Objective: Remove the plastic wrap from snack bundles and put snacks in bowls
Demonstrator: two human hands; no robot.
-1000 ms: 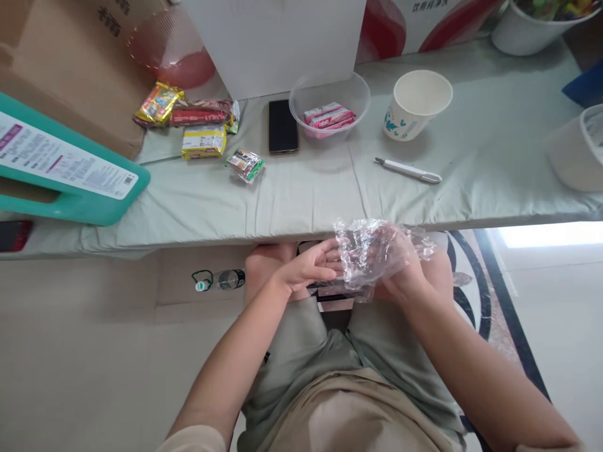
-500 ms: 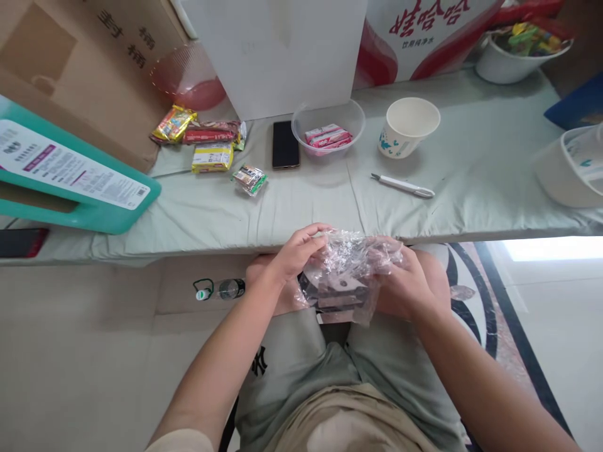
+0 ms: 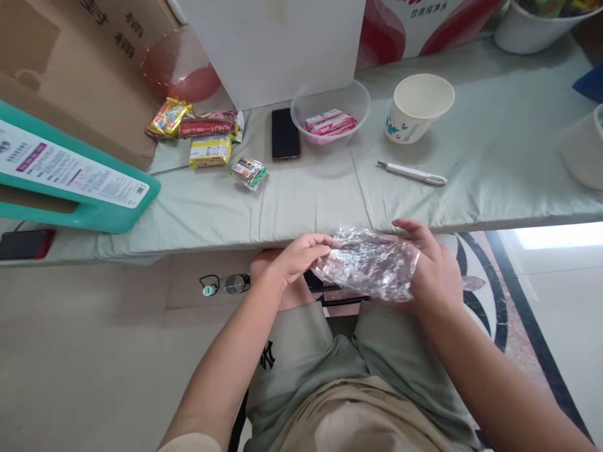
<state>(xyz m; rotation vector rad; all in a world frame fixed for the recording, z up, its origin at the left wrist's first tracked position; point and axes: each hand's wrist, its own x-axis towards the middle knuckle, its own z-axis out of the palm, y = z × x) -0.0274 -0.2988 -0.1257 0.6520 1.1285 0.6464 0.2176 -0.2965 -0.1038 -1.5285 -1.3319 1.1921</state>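
Note:
A crumpled clear plastic bag (image 3: 370, 263) stretches between my two hands above my lap, just in front of the table edge. My left hand (image 3: 301, 256) pinches its left end between thumb and fingers. At the bag's right end is my right hand (image 3: 436, 270), with the film against its palm. One digit of that hand sticks out past the film, and its other fingers are hidden behind or inside the bag. No item shows clearly inside the plastic.
On the cloth-covered table (image 3: 325, 194) lie a white pen-like tool (image 3: 412, 173), a paper cup (image 3: 419, 107), a clear bowl (image 3: 301, 119) with pink packets, a phone (image 3: 285, 135) and several snack packs (image 3: 210, 150). A teal container (image 3: 117, 216) stands left. A bottle (image 3: 233, 284) is below.
The plastic bag has been spread out wider and flatter. My right hand has moved right and turned, one digit now lifted away from the film. The view has shifted slightly.

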